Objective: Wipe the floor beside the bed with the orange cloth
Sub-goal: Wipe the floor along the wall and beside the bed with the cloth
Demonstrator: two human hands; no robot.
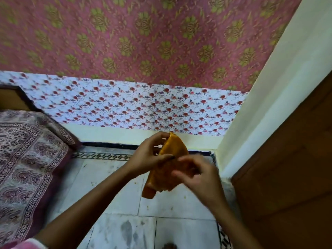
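At the left we see the bed (27,159) under a purple printed cover. Beside it the floor (116,186) is of pale marble tiles with some crumbs and grey smudges, and a dark patterned border runs along the far wall. Above the floor, our left hand (147,157) grips the upper edge of the orange cloth (176,146), which is in the air. Our right hand (197,177), blurred, holds its middle. At the right stand a cream wall corner (260,105) and a brown wooden door (287,177).

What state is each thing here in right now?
orange cloth: bunched, held in the air
left hand: fingers pinching the cloth's top
right hand: blurred, gripping the cloth lower down
floor: tiled, smudged, with crumbs
bed: covered with a patterned spread
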